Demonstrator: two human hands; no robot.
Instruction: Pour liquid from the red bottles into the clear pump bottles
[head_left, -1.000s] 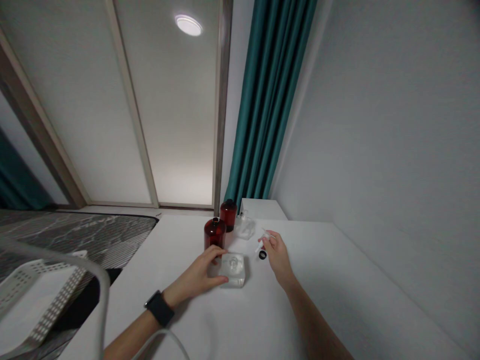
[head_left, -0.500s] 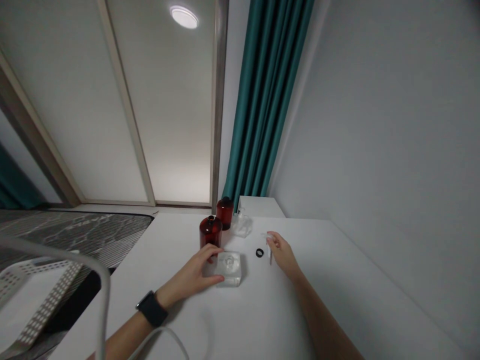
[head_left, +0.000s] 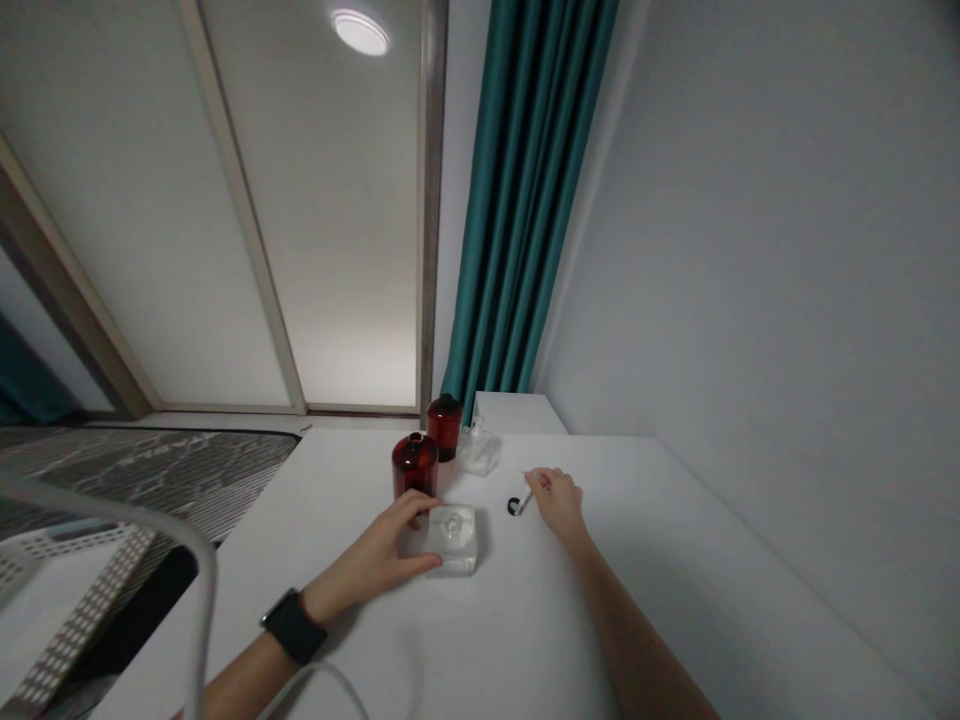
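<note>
My left hand (head_left: pixel 386 549) wraps around the left side of a clear square glass bottle (head_left: pixel 451 538) that stands on the white table (head_left: pixel 525 640). A black watch (head_left: pixel 292 626) is on that wrist. My right hand (head_left: pixel 559 498) pinches a thin clear dropper tube (head_left: pixel 526 497) whose tip points down toward a small black ring cap (head_left: pixel 513 506) lying on the table. A dark red bottle with an open neck (head_left: pixel 414 465) stands just behind my left hand.
A second dark red bottle (head_left: pixel 444 427) and a small clear bottle (head_left: pixel 479 451) stand farther back near the teal curtain (head_left: pixel 525 200). A white perforated basket (head_left: pixel 67 590) sits at the lower left beside a marbled surface (head_left: pixel 150 460).
My right hand has shifted slightly right and back, tilting the dropper tube down toward the black cap. My left hand stays on the clear bottle.
</note>
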